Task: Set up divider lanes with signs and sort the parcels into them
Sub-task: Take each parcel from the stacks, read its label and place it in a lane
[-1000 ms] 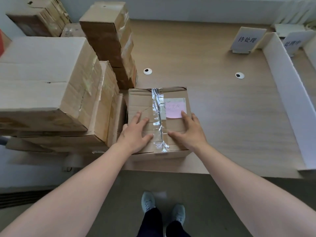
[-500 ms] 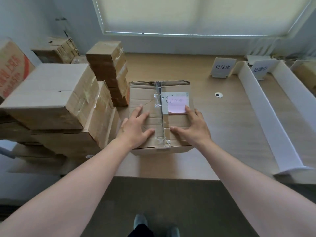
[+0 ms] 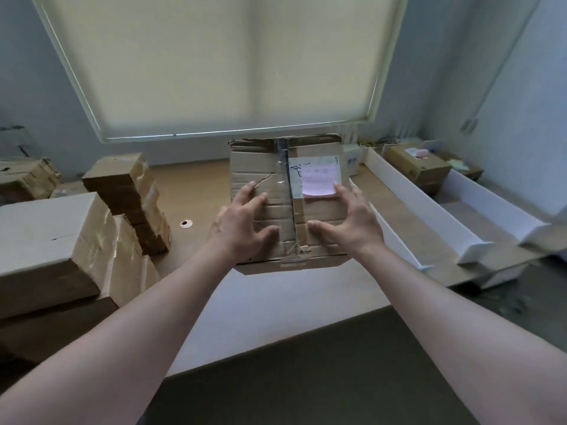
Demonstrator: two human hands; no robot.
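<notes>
Both hands are gripping one taped cardboard parcel [image 3: 288,204], and I am seeing it held up off the desk [image 3: 276,296], tilted toward me. Left hand [image 3: 242,228] is clasping the parcel's left side with the fingers spread across the top face; right hand [image 3: 349,222] is doing the same on the right, its fingertips just beside a pink sticky note [image 3: 319,187] stuck on a white label. To the right of my right hand, white divider lanes [image 3: 429,216] are lying on the desk, with a smaller box [image 3: 417,167] sitting in a far lane. A sign [image 3: 351,162] is peeking out just past the parcel's right edge. To the left of my left hand, more parcels [image 3: 76,240] are stacked.
</notes>
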